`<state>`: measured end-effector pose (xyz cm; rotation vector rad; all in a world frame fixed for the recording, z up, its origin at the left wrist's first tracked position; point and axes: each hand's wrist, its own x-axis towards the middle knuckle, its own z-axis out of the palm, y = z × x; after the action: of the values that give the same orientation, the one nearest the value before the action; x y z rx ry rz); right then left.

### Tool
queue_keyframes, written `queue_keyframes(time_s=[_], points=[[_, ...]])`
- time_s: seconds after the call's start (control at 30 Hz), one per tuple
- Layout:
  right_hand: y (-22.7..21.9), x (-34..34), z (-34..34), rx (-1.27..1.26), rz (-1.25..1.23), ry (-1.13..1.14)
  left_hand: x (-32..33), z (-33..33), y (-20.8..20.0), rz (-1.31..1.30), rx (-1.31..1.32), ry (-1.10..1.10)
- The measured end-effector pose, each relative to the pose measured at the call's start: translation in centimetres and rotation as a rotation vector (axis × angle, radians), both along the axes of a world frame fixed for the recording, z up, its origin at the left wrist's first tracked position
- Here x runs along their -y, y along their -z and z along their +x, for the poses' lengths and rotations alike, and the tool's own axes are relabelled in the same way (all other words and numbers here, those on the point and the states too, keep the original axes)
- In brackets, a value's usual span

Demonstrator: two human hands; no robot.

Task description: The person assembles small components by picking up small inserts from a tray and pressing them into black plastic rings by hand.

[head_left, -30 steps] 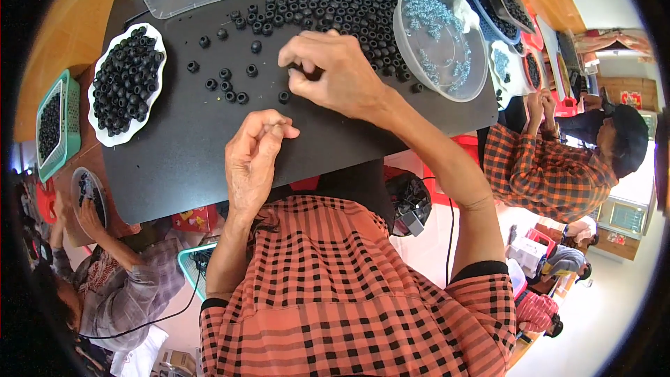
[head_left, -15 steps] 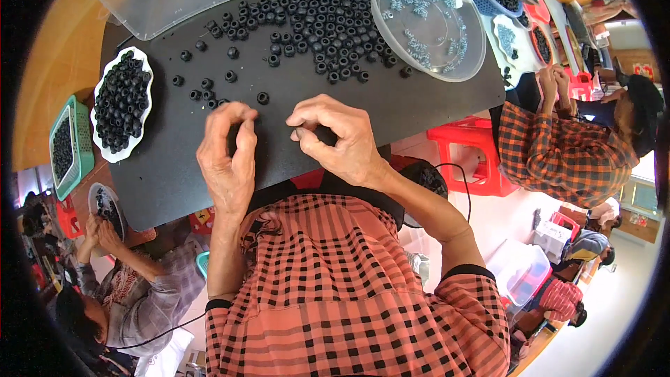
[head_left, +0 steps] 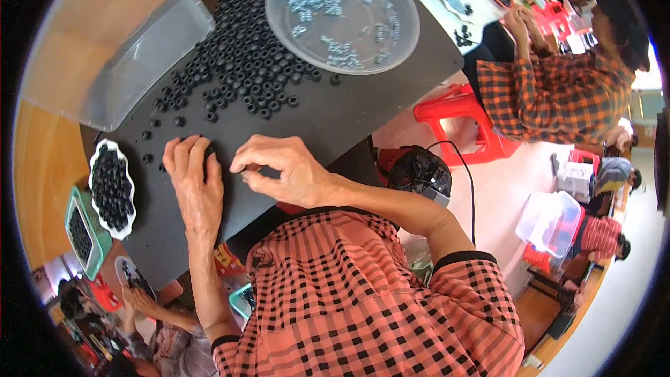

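Over the dark tabletop (head_left: 314,115), my left hand (head_left: 195,185) reaches toward the loose black pieces, its fingers bent. Between its thumb and forefinger shows a small black round piece (head_left: 210,151), partly hidden by the fingers. Close by on the right, my right hand (head_left: 289,171) is closed in a pinch, and whatever its fingertips hold is too small to make out. Beyond both hands spreads a large pile of black round pieces with holes (head_left: 241,49). A few stray ones lie near my left fingertips.
A clear round tub (head_left: 412,35) holds small bluish-clear parts. At the left stand a scalloped white dish (head_left: 130,199) of black pieces and a green basket (head_left: 98,255). A clear bin (head_left: 105,108) lies far left. Co-workers sit on both sides, a red stool (head_left: 436,115) at right.
The view has turned, so the table and tub appear shifted left. My left hand has moved forward to the loose pieces and closed its fingers. My right hand keeps its pinch.
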<state>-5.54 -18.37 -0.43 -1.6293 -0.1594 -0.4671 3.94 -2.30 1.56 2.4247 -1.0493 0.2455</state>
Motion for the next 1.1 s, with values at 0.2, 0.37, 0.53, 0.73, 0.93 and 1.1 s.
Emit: queue_keyframes(time_s=[0.2, 0.37, 0.53, 0.73, 0.93, 1.1], points=[[0.3, 0.0, -0.2, -0.025, 0.016, -0.001, 0.8, 0.1, -0.9, -0.109, -0.014, -0.032], [0.5, -0.2, 0.0, -0.053, 0.040, -0.092, 2.4, 0.2, -3.2, -0.148, -0.074, 0.029], [-0.1, 0.3, -0.3, -0.038, 0.031, -0.046, 4.3, 2.0, -5.2, -0.168, -0.016, 0.088], [0.1, 0.2, 0.1, -0.001, 0.036, -0.066, 1.8, 5.2, -3.8, -0.156, -0.019, -0.067], [0.0, 0.0, 0.0, -0.049, 0.033, -0.067, 0.9, 6.1, -2.8, -0.092, -0.017, -0.069], [0.0, -0.1, 0.0, -0.052, -0.020, -0.056, 1.3, 5.4, -1.9, -0.127, -0.063, 0.051]])
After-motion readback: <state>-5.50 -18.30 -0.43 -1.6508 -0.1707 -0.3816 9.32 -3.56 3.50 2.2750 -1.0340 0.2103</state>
